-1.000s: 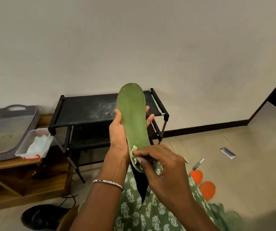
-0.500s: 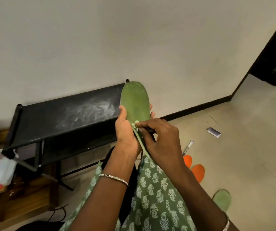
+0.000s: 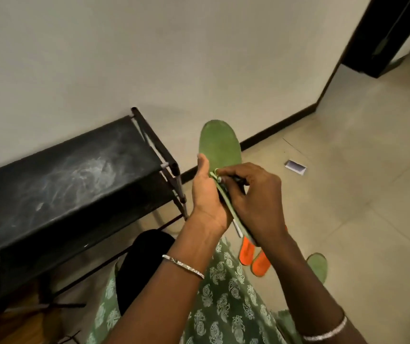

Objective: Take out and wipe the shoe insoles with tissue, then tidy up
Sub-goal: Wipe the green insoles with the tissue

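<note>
The green insole (image 3: 220,145) is held in the air in front of the person, toe end up and heel end down between the wrists. It is turned nearly edge-on along its lower half. The left hand (image 3: 207,197) grips it at mid-length, with the thumb lying up the left edge. This is judged to be a bracing hold that keeps the thin sole stiff against rubbing pressure.

The right hand (image 3: 257,202) has its fingers curled, pinching a small pale wad taken to be the tissue (image 3: 214,174) against the insole's left edge just beside the left thumb. The step in hand is judged to be wiping the rim.

The black shoe rack (image 3: 75,175) stands close on the left, and its corner post is near the left hand. The wall (image 3: 199,58) is close behind the insole. The open room lies to the right, over the floor (image 3: 360,207). Two orange insoles (image 3: 254,258) and a second green insole (image 3: 319,266) lie there below the right forearm, and a white slip (image 3: 296,167) lies farther off. The insoles on the floor are judged to mark the set-down spot.
</note>
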The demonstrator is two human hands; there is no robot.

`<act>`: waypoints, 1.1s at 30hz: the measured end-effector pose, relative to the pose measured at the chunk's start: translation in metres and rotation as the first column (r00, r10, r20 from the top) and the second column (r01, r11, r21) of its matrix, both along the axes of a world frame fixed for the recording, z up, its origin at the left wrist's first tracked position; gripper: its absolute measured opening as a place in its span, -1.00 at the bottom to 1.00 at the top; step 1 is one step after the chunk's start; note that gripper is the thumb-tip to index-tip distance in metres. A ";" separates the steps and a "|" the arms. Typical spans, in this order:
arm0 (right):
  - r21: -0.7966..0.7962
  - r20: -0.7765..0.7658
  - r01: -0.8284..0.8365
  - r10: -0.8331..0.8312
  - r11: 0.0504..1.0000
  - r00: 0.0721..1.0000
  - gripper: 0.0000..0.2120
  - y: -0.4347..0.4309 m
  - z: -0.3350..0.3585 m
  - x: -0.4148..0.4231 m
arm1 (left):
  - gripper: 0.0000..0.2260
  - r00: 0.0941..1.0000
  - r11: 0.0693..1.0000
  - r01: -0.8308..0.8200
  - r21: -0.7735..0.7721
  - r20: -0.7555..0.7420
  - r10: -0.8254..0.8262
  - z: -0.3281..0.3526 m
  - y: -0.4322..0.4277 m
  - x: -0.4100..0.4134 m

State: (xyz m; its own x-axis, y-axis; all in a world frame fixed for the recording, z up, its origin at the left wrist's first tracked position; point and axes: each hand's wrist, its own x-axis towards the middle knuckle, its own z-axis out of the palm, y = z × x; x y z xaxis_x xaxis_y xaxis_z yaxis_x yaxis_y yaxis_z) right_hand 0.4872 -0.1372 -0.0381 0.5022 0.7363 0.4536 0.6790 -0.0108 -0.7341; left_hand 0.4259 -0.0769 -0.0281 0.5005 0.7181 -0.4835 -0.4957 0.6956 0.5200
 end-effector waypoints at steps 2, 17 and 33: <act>-0.044 -0.045 0.015 -0.017 0.999 0.999 -0.84 0.002 -0.008 0.025 | -0.46 0.992 0.993 0.116 -0.006 -0.057 -0.116 -0.015 0.002 0.016; -0.456 -0.461 0.513 -0.686 0.727 0.563 -0.86 -0.164 -0.167 0.150 | -0.66 0.423 0.606 0.763 -0.225 -0.536 -0.731 -0.256 0.001 0.209; -0.627 -0.479 0.533 -0.821 0.568 0.311 -0.87 -0.216 -0.259 0.159 | -0.78 -0.092 0.079 0.977 -0.197 -0.728 -0.679 -0.510 -0.063 0.225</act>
State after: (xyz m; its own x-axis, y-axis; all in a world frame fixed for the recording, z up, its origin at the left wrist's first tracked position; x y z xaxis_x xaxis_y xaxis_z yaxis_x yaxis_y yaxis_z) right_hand 0.6464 -0.3534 -0.2967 0.9056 -0.0214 -0.4236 -0.3721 -0.5194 -0.7693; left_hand 0.6514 -0.1397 -0.5377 0.5630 0.0697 -0.8235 0.8250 0.0118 0.5650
